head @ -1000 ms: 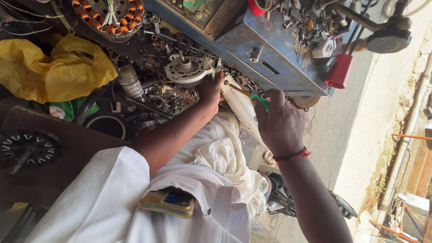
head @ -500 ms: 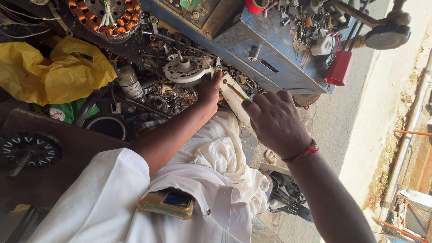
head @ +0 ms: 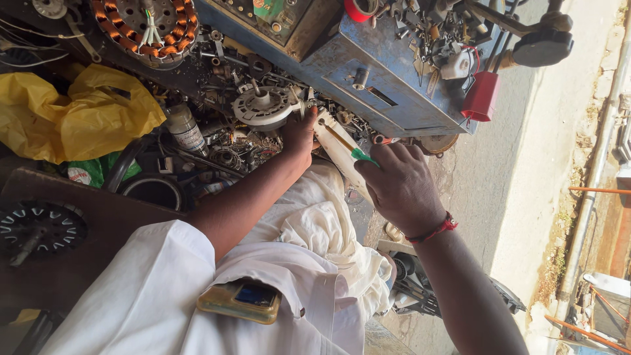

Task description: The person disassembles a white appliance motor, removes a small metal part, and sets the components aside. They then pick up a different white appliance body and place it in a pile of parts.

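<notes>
Reaching across a cluttered bench, the left hand point(head: 299, 135) rests its fingertips on a round grey metal motor housing point(head: 263, 106), pressing at the rim. Fingers curl loosely over the part; whether they fully clasp it cannot be told, since the palm faces away.

The right hand point(head: 401, 187) is closed around a screwdriver point(head: 348, 146) with a green handle. The thin shaft runs from the fist up and left, its tip near the left hand's fingertips just beside the housing. A red thread bracelet point(head: 434, 231) circles the right wrist.

The housing sits among loose metal scrap, bolts and small parts on the dark bench point(head: 98, 223). Just left of it lies a small bottle point(head: 184, 128) on its side. Further left, a crumpled yellow plastic bag point(head: 72, 118). Above, at the frame's top, 1 copper-wound stator point(head: 148, 26) with orange coils. A black toothed wheel point(head: 39, 229) lies at the far left on the bench.

Right of the hands stands a blue metal box point(head: 374, 72), its top strewn with screws and small hardware; a red cup-shaped container point(head: 481, 96) hangs at its right edge.

The person wears a white shirt point(head: 164, 302); a phone in a yellowish case point(head: 240, 300) sticks out of the chest pocket. White cloth point(head: 328, 230) bunches between the arms.
</notes>
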